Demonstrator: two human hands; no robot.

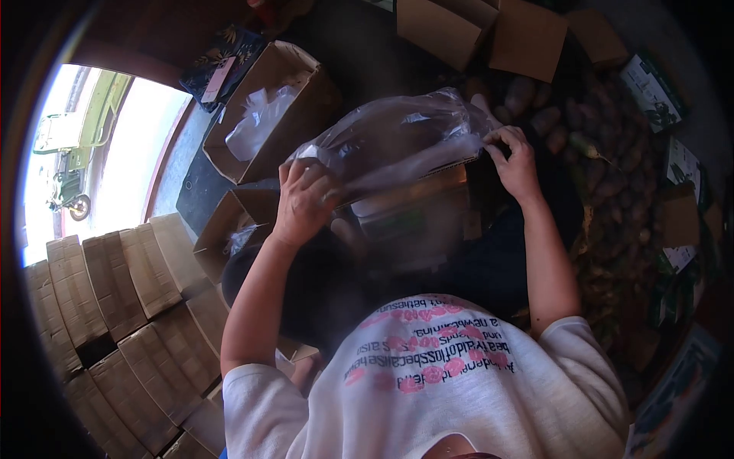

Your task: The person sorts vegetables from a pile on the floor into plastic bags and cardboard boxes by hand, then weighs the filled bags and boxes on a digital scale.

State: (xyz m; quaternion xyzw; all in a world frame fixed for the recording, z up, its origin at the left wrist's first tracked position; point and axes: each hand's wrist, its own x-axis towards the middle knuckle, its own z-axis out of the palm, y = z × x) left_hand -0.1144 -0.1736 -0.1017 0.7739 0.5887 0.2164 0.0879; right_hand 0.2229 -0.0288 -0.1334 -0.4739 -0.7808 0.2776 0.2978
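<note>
Nearest: a white printed shirt [436, 375] is filling the lower frame, hiding the lap.

Left hand [304, 203]: fingers are curling and pressing on the near-left edge of a clear plastic bag [397, 138].

Right hand [516, 164]: fingertips are pinching the bag's right edge against the rim of a cardboard box [417, 203] that the bag is draping over, directly before the chest.

Left side: stacked flat cartons [115, 306] are lying in rows; a small open box [229, 229] is sitting beside the left wrist.

Beyond: an open carton lined with plastic [267, 107] is standing behind the bag.

Far right: brownish tubers [604, 176] are lying heaped, with printed packets [650, 88] around them.
</note>
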